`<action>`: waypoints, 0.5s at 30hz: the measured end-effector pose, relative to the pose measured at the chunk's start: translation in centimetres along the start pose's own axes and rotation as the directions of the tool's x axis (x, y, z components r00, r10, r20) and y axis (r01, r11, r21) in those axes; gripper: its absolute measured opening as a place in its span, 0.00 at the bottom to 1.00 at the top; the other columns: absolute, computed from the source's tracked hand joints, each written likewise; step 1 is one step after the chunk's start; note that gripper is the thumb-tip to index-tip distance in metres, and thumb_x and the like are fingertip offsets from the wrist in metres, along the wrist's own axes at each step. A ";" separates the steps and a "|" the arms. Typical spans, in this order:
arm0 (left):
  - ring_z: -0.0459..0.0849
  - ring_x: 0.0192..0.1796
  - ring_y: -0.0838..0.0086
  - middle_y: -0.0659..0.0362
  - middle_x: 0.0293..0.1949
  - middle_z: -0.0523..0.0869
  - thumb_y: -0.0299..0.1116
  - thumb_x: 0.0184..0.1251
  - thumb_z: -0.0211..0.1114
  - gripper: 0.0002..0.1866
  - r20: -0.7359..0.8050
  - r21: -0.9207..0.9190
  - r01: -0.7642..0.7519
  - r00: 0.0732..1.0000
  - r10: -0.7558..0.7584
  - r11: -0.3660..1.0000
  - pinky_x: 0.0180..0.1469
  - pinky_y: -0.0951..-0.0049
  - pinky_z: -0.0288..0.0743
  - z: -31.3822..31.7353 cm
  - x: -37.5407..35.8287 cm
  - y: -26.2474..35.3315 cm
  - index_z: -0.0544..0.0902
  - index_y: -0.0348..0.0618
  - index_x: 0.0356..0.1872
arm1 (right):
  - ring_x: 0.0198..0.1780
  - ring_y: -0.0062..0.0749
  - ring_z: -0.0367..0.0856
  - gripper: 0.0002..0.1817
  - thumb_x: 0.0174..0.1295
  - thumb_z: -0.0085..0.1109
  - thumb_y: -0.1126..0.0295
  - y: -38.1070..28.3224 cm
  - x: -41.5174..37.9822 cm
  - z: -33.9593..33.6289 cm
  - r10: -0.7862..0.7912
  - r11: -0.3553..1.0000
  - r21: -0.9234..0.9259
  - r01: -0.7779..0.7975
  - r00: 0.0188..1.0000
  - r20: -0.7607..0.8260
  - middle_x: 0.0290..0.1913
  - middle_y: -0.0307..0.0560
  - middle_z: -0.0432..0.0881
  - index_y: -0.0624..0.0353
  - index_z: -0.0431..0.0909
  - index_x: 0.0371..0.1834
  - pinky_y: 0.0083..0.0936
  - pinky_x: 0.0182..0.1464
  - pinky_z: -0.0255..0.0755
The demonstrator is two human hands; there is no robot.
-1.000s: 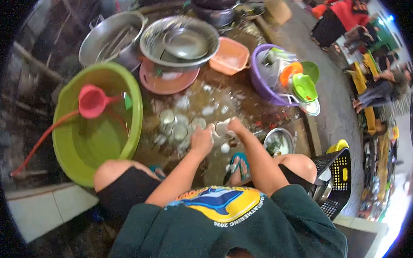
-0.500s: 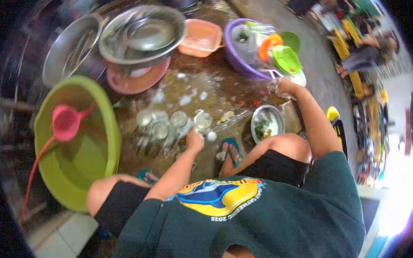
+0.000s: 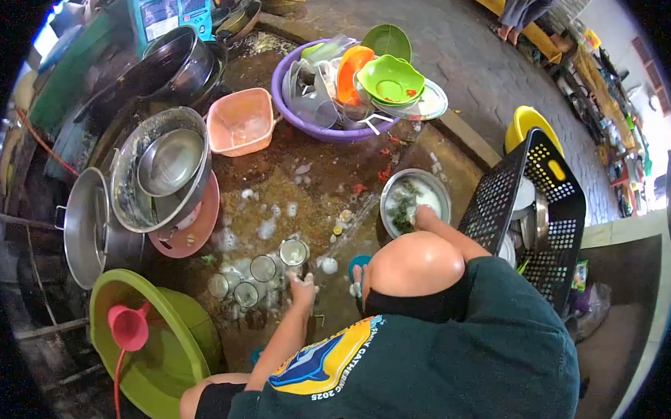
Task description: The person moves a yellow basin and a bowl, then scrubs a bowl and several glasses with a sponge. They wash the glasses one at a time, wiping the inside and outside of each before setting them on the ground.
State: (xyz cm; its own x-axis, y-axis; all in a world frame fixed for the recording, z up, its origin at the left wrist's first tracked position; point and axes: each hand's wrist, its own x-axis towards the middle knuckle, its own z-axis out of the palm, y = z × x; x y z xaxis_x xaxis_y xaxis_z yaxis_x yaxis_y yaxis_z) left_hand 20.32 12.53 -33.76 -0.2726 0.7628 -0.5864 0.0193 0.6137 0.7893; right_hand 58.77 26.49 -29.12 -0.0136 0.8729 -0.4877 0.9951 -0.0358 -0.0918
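My left hand, wet with suds, is just below a glass on the wet floor; its fingers are partly spread and nothing shows in them. More soapy glasses stand to the left of it. A small white round thing lies to its right. My right hand reaches into a metal bowl of sudsy water. Its fingers are hidden in the foam, beside a dark green tangled clump.
A purple basin piled with dishes stands ahead, beside an orange tub. Metal basins and a green tub with a pink dipper are left. A black crate is right. A person's legs show far off.
My right hand has come from the purple basin's edge down into the metal bowl. My left hand has drawn back slightly from the glass. The head view has turned to the right.
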 end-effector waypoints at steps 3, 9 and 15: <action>0.69 0.31 0.75 0.61 0.36 0.68 0.25 0.59 0.50 0.29 0.035 -0.013 0.069 0.997 -0.068 0.998 0.30 0.70 0.72 -0.3 -2.9 2.9 0.47 0.45 0.59 | 0.37 0.51 0.76 0.11 0.38 0.56 0.71 2.7 1.2 4.7 0.043 0.999 0.031 -0.041 0.995 -0.087 0.30 0.60 0.77 0.64 0.76 0.26 0.39 0.39 0.70; 0.72 0.33 0.77 0.60 0.43 0.73 0.33 0.62 0.51 0.26 0.255 -0.010 0.159 0.955 -0.151 0.987 0.29 0.76 0.70 -3.4 -6.6 7.5 0.55 0.44 0.61 | 0.40 0.47 0.76 0.12 0.38 0.57 0.68 3.9 2.7 3.3 0.062 0.991 -0.121 -0.049 0.992 0.107 0.34 0.56 0.78 0.63 0.79 0.27 0.36 0.42 0.70; 0.77 0.40 0.74 0.54 0.48 0.75 0.34 0.63 0.49 0.22 0.255 -0.005 -0.017 0.967 0.018 1.000 0.37 0.78 0.71 -6.8 -8.4 13.4 0.62 0.41 0.58 | 0.40 0.46 0.76 0.13 0.37 0.57 0.68 -2.7 4.5 -9.6 -0.014 0.983 -0.160 0.087 0.911 0.412 0.35 0.53 0.79 0.59 0.80 0.28 0.36 0.42 0.69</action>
State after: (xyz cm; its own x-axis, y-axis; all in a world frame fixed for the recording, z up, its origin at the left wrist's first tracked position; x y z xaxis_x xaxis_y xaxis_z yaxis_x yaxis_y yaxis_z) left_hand 16.34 12.97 -17.03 -0.0178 0.8004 -0.5991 0.0194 0.5994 0.8002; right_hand 56.94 35.18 -22.73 -0.0661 0.5954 -0.8007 0.9929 0.1188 0.0064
